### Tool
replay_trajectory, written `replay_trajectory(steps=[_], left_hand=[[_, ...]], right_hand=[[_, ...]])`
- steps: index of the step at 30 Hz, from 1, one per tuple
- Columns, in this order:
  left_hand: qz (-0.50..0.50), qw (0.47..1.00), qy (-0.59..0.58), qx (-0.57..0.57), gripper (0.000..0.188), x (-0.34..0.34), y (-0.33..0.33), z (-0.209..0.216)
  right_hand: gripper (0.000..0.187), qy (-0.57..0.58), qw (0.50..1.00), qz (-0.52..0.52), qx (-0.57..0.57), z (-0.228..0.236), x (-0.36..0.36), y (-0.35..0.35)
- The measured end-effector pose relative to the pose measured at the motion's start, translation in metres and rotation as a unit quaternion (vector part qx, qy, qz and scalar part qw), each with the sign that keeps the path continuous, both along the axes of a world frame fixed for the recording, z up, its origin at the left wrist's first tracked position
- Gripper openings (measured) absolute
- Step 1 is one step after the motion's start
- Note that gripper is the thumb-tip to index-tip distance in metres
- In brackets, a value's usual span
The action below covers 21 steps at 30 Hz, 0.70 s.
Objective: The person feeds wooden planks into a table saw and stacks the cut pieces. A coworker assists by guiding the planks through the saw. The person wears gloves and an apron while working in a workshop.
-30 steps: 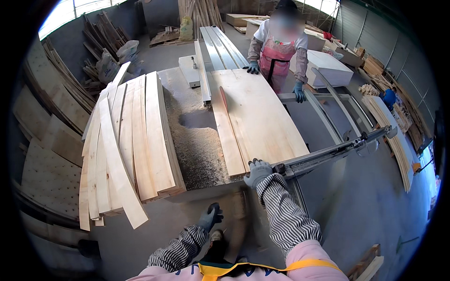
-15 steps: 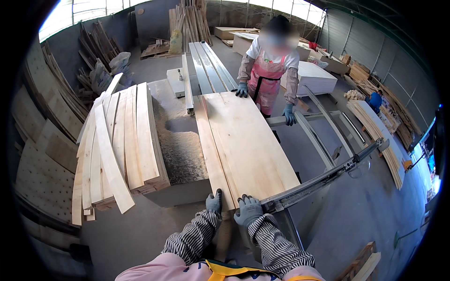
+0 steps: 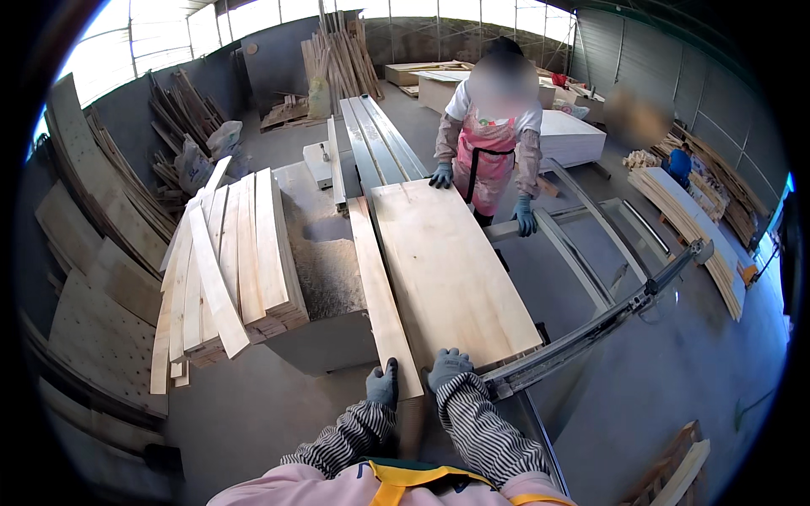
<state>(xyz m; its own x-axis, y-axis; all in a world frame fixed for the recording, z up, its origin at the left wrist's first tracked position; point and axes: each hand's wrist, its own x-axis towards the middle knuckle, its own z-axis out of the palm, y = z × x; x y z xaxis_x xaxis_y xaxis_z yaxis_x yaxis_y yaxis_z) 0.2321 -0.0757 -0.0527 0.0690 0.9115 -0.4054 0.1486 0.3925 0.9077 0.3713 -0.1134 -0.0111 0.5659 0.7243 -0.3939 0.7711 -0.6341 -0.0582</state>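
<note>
Gloved in grey, a person stands at a woodworking bench (image 3: 325, 341) with a long wooden strip (image 3: 384, 295) and a broad plywood panel (image 3: 456, 270) lying side by side on it, a narrow dark gap running between them. The left hand (image 3: 382, 385) is at the strip's near end, against its outer edge; whether its fingers close underneath is hidden. The right hand (image 3: 448, 368), well apart from the strip's far end and just beside its near one, lies with fingers extended over the panel's near edge, not wrapped around it.

Across the bench, a co-worker in a pink apron (image 3: 485, 160) sets one gloved hand (image 3: 441, 175) on the panel's far end and the other (image 3: 524, 217) on a grey metal frame (image 3: 582, 253).

By the look of it, this strip is fully parted from the panel: the gap shows along the whole length that the two share. Many similar strips already lie in a layered stack (image 3: 270, 244) at left, one loose strip (image 3: 218, 278) slanting over the top, beside a spread of sawdust (image 3: 337, 274). The strip at hand is not yet on that stack, and the panel remains wide, apparently enough for several more.
</note>
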Motion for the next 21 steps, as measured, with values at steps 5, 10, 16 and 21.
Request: replay_trajectory(steps=[5, 10, 16, 21], left_hand=[[-0.032, 0.999, 0.042, 0.002, 0.044, 0.006, -0.032, 0.017], [0.015, 0.998, -0.052, 0.023, 0.034, -0.047, -0.061, 0.033], [0.047, 0.998, -0.032, 0.031, 0.030, -0.098, -0.027, 0.094], [0.165, 0.981, -0.041, 0.093, 0.029, -0.164, 0.051, 0.133]], right_hand=[[0.035, -0.053, 0.988, -0.028, 0.142, -0.020, 0.021, -0.008], [0.039, -0.060, 0.881, 0.277, 0.377, -0.041, -0.013, -0.088], [0.031, -0.029, 0.890, 0.224, 0.397, -0.032, 0.007, -0.036], [0.034, -0.061, 0.867, 0.248, 0.428, -0.036, 0.017, 0.023]])
